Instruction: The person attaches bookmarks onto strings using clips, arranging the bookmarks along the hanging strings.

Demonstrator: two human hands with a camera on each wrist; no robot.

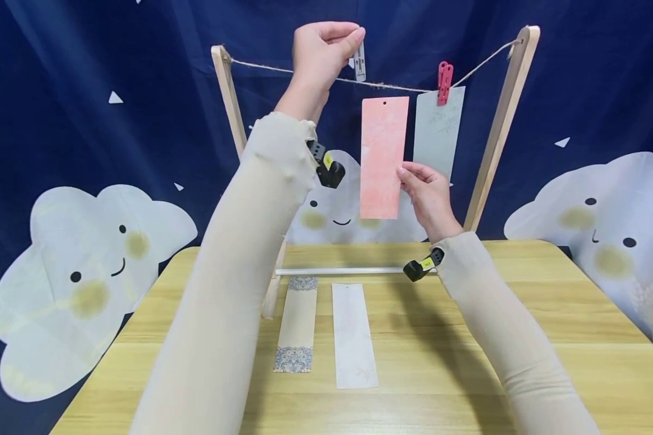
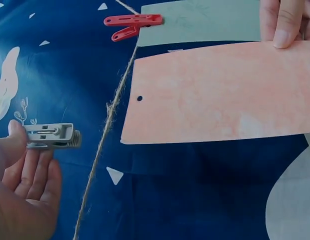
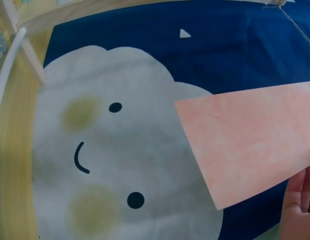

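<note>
Above the twine (image 1: 392,86), my left hand (image 1: 321,57) pinches a grey clothespin (image 1: 360,63) between thumb and fingers. My right hand (image 1: 427,193) holds a pink bookmark (image 1: 383,157) by its right edge, upright, its punched hole at the top. The bookmark's top edge sits just below the twine in the head view. In the left wrist view the grey clothespin (image 2: 52,134) stands apart from the twine, with the pink bookmark (image 2: 220,95) on the other side. A red clothespin (image 1: 444,83) clips a pale green bookmark (image 1: 438,130) to the twine at the right.
The twine runs between two wooden posts (image 1: 500,127), with a white rod (image 1: 340,271) low between them. On the wooden table (image 1: 566,326) lie a blue-patterned cream bookmark (image 1: 296,323) and a white bookmark (image 1: 354,335). Behind hangs a dark blue cloth (image 1: 114,60) with printed clouds.
</note>
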